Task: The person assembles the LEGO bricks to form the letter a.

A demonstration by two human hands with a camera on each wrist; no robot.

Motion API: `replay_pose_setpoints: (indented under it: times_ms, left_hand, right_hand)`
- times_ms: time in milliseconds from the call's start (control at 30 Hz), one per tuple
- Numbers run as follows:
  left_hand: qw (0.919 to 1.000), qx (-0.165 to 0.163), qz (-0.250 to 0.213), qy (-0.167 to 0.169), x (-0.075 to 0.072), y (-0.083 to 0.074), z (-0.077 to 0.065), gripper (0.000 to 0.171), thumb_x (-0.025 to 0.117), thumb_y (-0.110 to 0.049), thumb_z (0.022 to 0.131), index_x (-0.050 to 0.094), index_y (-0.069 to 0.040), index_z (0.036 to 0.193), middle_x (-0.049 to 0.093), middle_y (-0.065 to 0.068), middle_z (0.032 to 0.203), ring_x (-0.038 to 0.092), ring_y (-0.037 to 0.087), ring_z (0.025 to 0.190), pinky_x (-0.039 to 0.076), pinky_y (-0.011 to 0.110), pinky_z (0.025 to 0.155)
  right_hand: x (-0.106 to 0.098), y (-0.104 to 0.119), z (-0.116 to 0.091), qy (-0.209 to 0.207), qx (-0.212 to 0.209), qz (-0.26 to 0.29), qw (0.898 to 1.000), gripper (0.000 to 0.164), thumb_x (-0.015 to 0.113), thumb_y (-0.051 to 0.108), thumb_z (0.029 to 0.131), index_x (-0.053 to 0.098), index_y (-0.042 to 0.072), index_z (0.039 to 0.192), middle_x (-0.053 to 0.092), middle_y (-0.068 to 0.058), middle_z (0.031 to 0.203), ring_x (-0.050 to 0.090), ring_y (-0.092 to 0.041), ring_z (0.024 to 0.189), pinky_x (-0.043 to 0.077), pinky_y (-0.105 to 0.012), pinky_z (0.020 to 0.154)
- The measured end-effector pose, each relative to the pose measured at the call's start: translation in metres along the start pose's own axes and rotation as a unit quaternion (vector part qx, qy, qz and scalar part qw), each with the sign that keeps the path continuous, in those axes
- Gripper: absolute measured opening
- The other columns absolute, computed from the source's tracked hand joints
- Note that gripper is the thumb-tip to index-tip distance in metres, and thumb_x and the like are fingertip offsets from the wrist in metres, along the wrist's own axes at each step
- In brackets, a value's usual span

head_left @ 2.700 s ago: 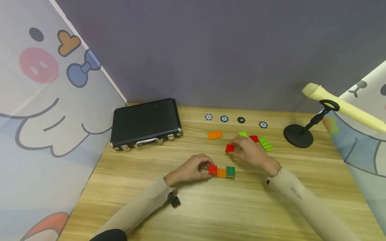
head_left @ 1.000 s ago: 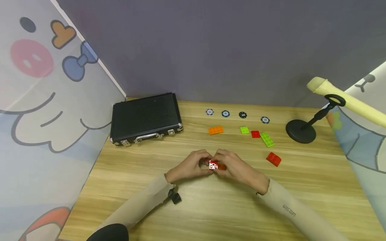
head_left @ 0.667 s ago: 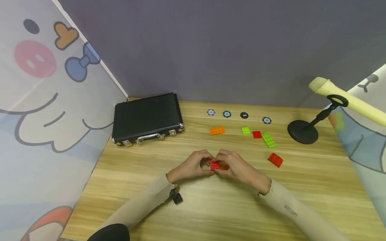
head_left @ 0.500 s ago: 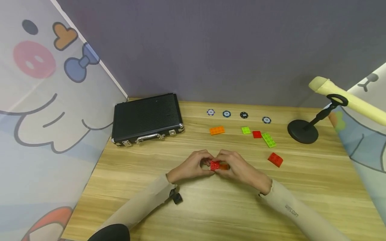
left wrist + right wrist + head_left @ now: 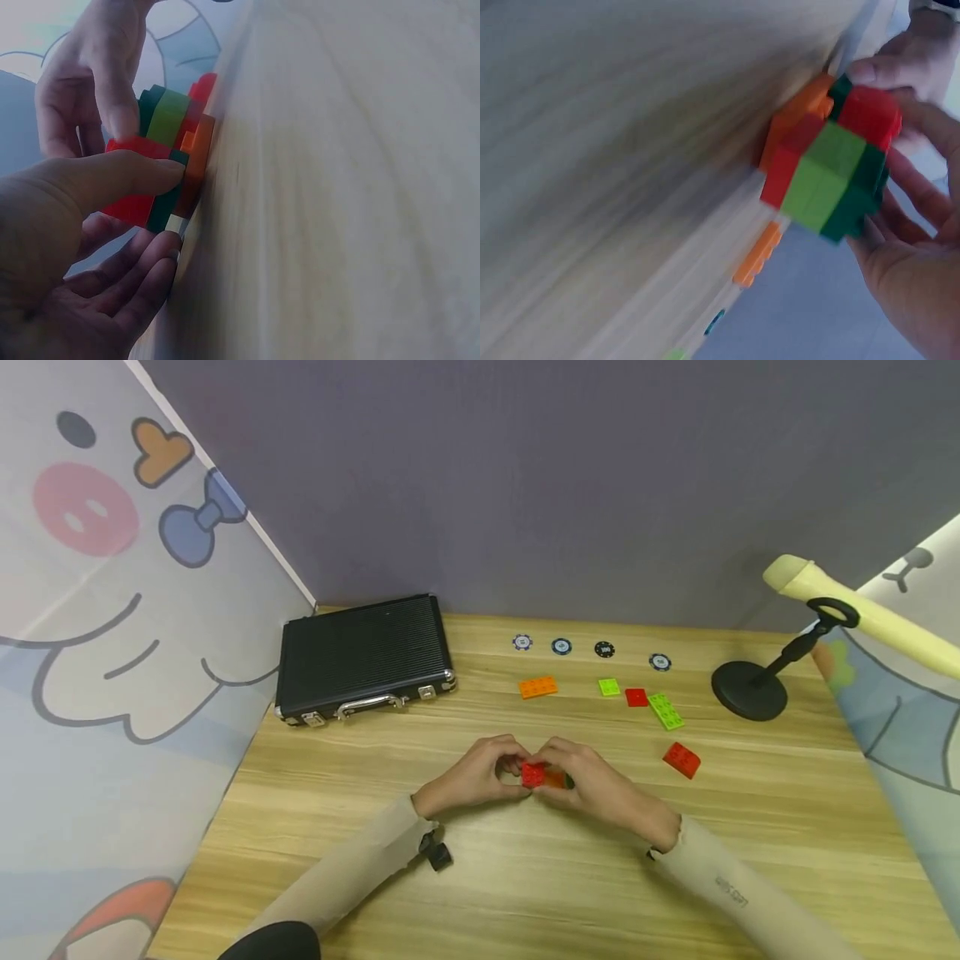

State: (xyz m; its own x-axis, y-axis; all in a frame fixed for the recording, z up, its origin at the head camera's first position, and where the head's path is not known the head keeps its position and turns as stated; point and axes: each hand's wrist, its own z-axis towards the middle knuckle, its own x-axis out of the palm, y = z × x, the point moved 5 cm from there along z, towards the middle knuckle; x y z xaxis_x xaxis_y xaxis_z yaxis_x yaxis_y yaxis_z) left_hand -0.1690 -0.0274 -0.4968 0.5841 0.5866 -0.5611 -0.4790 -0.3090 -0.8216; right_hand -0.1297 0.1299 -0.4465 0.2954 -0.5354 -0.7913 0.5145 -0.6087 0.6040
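Both hands meet at a build of toy bricks in the middle of the table. My left hand (image 5: 474, 774) grips its left end, the thumb across a red brick (image 5: 131, 199) and the dark green brick (image 5: 171, 196) under it. My right hand (image 5: 596, 783) pinches the red brick (image 5: 532, 775) at the top of that end with thumb and fingertips. An orange brick (image 5: 197, 165) forms the base close to the wood. Its other end bears a stack with red, lime green (image 5: 825, 169) and dark green (image 5: 859, 199) layers, partly hidden under my right hand in the head view.
Behind the hands lie an orange brick (image 5: 537, 687), lime bricks (image 5: 609, 687), a flat red brick (image 5: 636, 697) and a sloped red brick (image 5: 682, 760). Several poker chips (image 5: 561, 646) line the back. A black case (image 5: 363, 652) stands left, a microphone on a stand (image 5: 750, 690) right.
My right hand has carried a red brick from the back toward the build's left end, baring the sloped red brick. Over the last second both hands have stayed nearly still there.
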Motion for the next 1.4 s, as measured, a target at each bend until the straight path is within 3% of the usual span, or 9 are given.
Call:
replay_pose_setpoints:
  times_ms: [167,267,400,567,700,1067,1233,1400]
  left_hand:
    - [0.9999,-0.011,0.009,-0.001,0.0,0.001,0.0,0.037,0.084,-0.018,0.077,0.069,-0.013,0.11,0.065,-0.003,0.098,0.065,0.007,0.086,0.056,0.016,0.078]
    - [0.9999,-0.014,0.009,-0.002,0.0,0.001,0.0,0.038,0.085,-0.018,0.076,0.069,-0.013,0.11,0.065,-0.003,0.097,0.065,0.007,0.085,0.056,0.015,0.078]
    - [0.9998,-0.019,0.006,-0.001,0.0,0.001,-0.001,0.038,0.085,-0.018,0.076,0.069,-0.013,0.11,0.065,-0.003,0.097,0.065,0.008,0.085,0.055,0.016,0.077]
    - [0.9997,-0.024,0.004,0.001,0.003,0.002,-0.002,0.039,0.085,-0.02,0.076,0.069,-0.014,0.111,0.065,-0.005,0.096,0.065,0.006,0.085,0.055,0.016,0.077]
    - [0.9996,-0.027,-0.001,0.004,0.007,0.003,-0.003,0.039,0.085,-0.021,0.076,0.069,-0.015,0.111,0.065,-0.006,0.096,0.064,0.006,0.084,0.055,0.016,0.077]
    - [0.9998,-0.021,-0.002,0.002,0.007,0.005,-0.002,0.039,0.085,-0.021,0.076,0.068,-0.015,0.111,0.065,-0.006,0.096,0.064,0.006,0.085,0.055,0.016,0.077]
    - [0.9999,-0.014,-0.005,-0.004,0.003,0.004,-0.001,0.039,0.085,-0.019,0.076,0.069,-0.015,0.111,0.065,-0.005,0.096,0.064,0.005,0.084,0.056,0.016,0.077]
    - [0.9998,-0.018,-0.001,-0.004,0.001,0.005,0.0,0.038,0.085,-0.02,0.076,0.069,-0.014,0.11,0.065,-0.005,0.096,0.064,0.006,0.085,0.056,0.016,0.078]
  right_hand:
    - [-0.029,-0.025,-0.001,-0.003,0.031,-0.025,0.999,0.038,0.07,0.034,0.091,0.065,0.014,0.123,0.067,-0.001,0.118,0.065,-0.018,0.107,0.056,-0.04,0.091]
    - [-0.056,-0.053,-0.001,-0.027,0.045,-0.071,0.996,0.036,0.069,0.027,0.092,0.066,0.006,0.121,0.069,-0.009,0.115,0.065,-0.026,0.105,0.057,-0.044,0.088]
    - [-0.084,-0.095,-0.002,-0.028,0.07,-0.1,0.992,0.035,0.074,0.015,0.087,0.066,0.0,0.117,0.068,-0.016,0.111,0.065,-0.032,0.099,0.056,-0.048,0.084]
    - [-0.101,-0.136,-0.003,-0.004,0.096,-0.132,0.987,0.042,0.08,0.01,0.08,0.065,-0.002,0.118,0.067,-0.017,0.114,0.064,-0.034,0.102,0.055,-0.05,0.086]
    - [-0.105,-0.152,-0.006,0.028,0.111,-0.146,0.983,0.042,0.079,0.005,0.08,0.065,-0.001,0.12,0.067,-0.018,0.116,0.063,-0.036,0.105,0.053,-0.053,0.089]
    - [-0.11,-0.151,-0.001,0.018,0.143,-0.153,0.978,0.036,0.079,0.015,0.082,0.069,0.003,0.115,0.07,-0.014,0.108,0.066,-0.027,0.092,0.056,-0.045,0.08]
    - [-0.107,-0.119,-0.002,-0.014,0.141,-0.144,0.979,0.043,0.082,0.026,0.079,0.07,0.004,0.113,0.07,-0.013,0.111,0.071,-0.023,0.085,0.06,-0.04,0.073]
    - [-0.095,-0.08,-0.004,-0.027,0.101,-0.118,0.988,0.039,0.084,0.023,0.076,0.071,0.007,0.11,0.07,-0.006,0.104,0.07,-0.019,0.083,0.06,-0.034,0.069]
